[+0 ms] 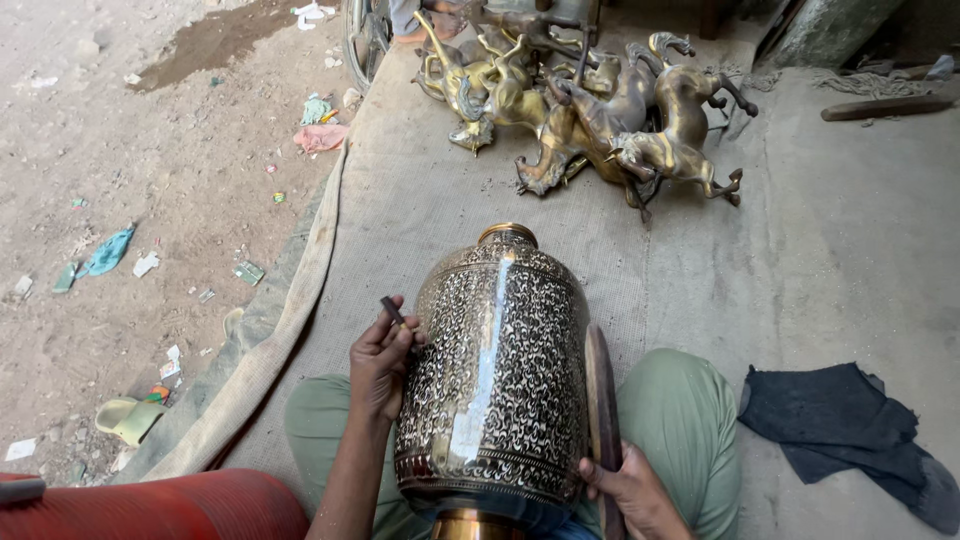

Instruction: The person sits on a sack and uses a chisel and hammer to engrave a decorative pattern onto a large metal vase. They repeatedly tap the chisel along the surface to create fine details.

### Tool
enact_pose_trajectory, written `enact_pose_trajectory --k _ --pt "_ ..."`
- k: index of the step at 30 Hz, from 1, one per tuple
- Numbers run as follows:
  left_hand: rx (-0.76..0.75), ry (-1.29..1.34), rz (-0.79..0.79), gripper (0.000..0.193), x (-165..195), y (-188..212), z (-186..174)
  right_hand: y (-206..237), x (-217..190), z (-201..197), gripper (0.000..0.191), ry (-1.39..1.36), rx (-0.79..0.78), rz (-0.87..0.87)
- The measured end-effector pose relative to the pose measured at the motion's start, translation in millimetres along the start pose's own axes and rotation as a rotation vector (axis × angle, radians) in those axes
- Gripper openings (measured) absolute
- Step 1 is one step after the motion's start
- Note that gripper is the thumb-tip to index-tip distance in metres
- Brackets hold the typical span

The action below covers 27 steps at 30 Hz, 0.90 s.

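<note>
Head view shows the vase [495, 370] lying across the lap, left hand [382, 360] pinching a chisel [392, 310] against it, right hand [630, 490] gripping a mallet [600, 395]; a slipped chisel could scar the engraving.

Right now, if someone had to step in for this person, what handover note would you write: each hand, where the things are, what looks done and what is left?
Left hand: grip closed on a small dark engraving tool, its tip at the left shoulder of the vase.
Right hand: grip on a flat wooden mallet, which lies along the vase's right side.
The engraved brass vase lies across the lap, mouth pointing away.
Brass horse figures are piled ahead on the mat; a dark cloth lies to the right.
Done: pattern covers the visible surface.
Left: cannot tell; the underside is hidden.
</note>
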<state>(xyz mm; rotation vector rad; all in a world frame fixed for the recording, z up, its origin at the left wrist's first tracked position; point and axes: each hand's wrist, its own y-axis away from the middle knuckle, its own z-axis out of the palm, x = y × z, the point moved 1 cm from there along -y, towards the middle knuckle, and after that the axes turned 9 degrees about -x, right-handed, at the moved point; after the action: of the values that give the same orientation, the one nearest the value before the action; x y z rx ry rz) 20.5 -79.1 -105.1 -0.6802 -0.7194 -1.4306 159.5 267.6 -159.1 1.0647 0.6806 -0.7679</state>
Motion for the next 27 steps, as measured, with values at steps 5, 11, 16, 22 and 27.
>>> enact_pose_trajectory --k 5,11,16,22,27 --pt "-0.034 -0.055 -0.05 0.058 3.9 -14.1 -3.8 1.5 4.9 14.1 0.054 -0.033 0.034 -0.048" --pt "-0.152 -0.083 -0.158 0.06 16.6 -36.3 -7.9 -9.2 22.0 39.8 0.042 0.018 0.014 -0.03" --pt "-0.164 0.015 -0.119 0.058 19.7 -37.9 -14.7 -12.1 29.3 46.0 0.039 -0.023 -0.013 -0.032" --pt "0.202 -0.266 -0.115 0.062 42.7 47.3 -17.3 -20.6 3.0 27.4 0.039 0.219 0.469 -0.093" --pt "0.264 -0.235 -0.148 0.061 44.1 130.3 4.6 -20.5 -54.0 20.4 0.039 -0.025 0.427 -0.193"
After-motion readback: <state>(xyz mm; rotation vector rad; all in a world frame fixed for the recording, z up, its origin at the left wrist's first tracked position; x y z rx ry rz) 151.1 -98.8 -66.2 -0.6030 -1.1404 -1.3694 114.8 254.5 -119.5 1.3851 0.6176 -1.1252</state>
